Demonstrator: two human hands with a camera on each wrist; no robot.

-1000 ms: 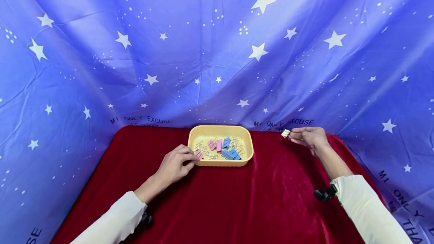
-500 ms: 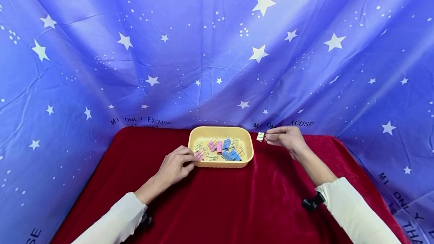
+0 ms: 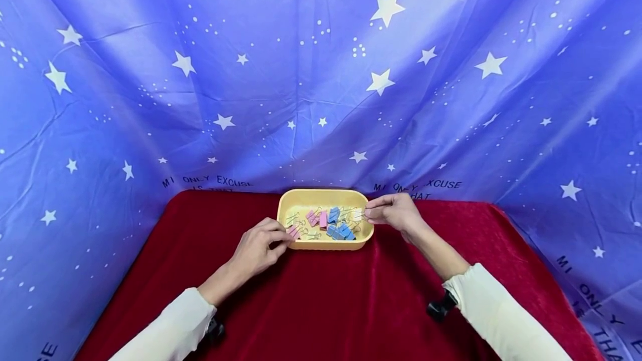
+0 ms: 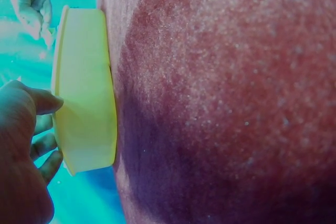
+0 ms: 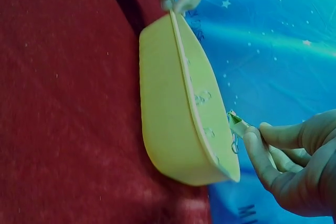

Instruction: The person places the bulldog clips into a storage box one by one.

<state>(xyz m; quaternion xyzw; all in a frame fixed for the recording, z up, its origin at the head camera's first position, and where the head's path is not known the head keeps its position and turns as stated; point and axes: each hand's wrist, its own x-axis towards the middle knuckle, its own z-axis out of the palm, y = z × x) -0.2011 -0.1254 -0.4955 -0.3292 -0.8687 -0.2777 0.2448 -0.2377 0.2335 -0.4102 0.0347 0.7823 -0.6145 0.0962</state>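
Observation:
A yellow plastic container [image 3: 328, 244] holds several binder clips: pink ones [image 3: 323, 220] near the middle, blue ones [image 3: 346, 232] right of them, and pale ones with wire handles. My left hand [image 3: 257, 244] grips the container's near-left rim; its thumb [image 4: 48, 101] lies against the outer wall in the left wrist view. Over the right end of the container, my right hand [image 3: 398, 215] pinches a pale yellow binder clip [image 5: 239, 125] between thumb and fingers. That clip sits at the far rim's height in the right wrist view, with its wire handle showing.
A red velvet cloth [image 3: 321, 299] covers the table under the container. Behind and along both sides hangs a blue curtain [image 3: 301, 71] printed with white stars and lettering, close to the table's back edge.
My right hand has travelled left with the pale binder clip, from beside the container to over its right end. My left hand has stayed at the rim.

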